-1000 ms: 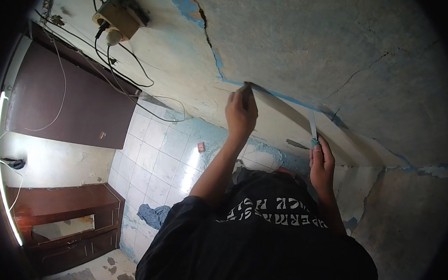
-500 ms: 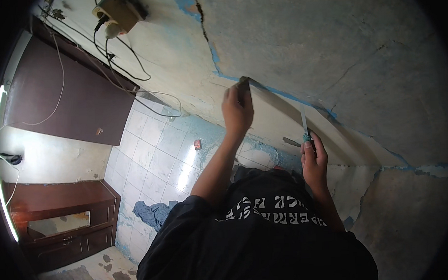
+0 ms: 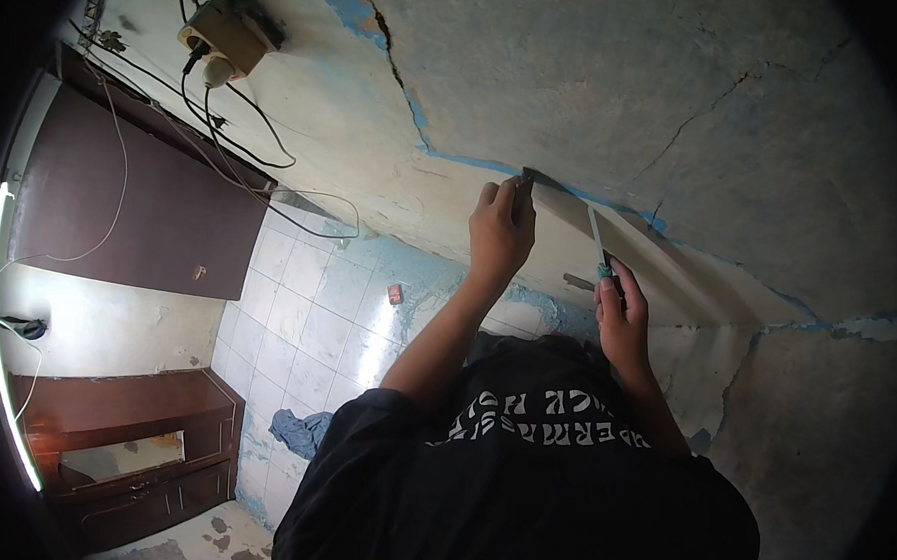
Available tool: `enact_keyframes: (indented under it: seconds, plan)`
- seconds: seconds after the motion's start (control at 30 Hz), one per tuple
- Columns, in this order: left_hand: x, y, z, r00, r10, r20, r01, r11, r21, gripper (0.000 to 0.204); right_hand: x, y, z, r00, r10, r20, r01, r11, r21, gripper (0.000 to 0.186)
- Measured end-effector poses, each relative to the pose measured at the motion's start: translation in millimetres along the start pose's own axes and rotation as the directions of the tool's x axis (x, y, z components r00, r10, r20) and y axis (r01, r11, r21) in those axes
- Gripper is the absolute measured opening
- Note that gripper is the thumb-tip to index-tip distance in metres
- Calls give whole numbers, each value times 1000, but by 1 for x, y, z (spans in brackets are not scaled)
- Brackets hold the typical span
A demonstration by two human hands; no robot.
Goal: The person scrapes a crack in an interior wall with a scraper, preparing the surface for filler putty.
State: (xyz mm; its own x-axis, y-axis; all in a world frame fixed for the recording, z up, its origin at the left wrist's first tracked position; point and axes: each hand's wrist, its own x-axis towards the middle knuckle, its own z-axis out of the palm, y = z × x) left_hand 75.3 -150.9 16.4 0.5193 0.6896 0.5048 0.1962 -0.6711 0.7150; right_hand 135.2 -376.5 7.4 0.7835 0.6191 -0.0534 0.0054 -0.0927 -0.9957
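My left hand [image 3: 500,233] is closed round a dark flat scraper [image 3: 523,193]. The scraper's far edge touches the wall [image 3: 561,95] at the blue strip [image 3: 473,162], where the grey rough coat meets the cream paint. To the right and a little nearer, my right hand [image 3: 622,312] grips a narrow-bladed tool [image 3: 597,238] with a green part at its handle; the pale blade points up toward the wall. Beside that hand shows a flat grey piece [image 3: 580,281]; whether the hand holds it too, I cannot tell.
On the wall at upper left hangs a socket box [image 3: 230,39] with plugs and loose dark cables [image 3: 247,139]. A small red box [image 3: 395,294] and a crumpled blue-grey cloth [image 3: 300,432] lie on the tiled floor [image 3: 300,326]. A brown cabinet [image 3: 125,434] stands at left.
My left hand with the scraper has slid right and slightly nearer along the blue strip. My right hand keeps its tool in nearly the same place.
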Motion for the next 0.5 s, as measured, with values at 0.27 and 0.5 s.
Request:
enact_keyframes:
  seconds: [0.27,0.5]
  plan:
    - [-6,1,4,996,87,18,-87,996,-19,22,3,-1,7,999,-35,39,36,999,-25,45]
    - [-4,8,7,1000,-18,10,18,1000,-18,25,4,5,9,997,-70,12,70,996,-53,44]
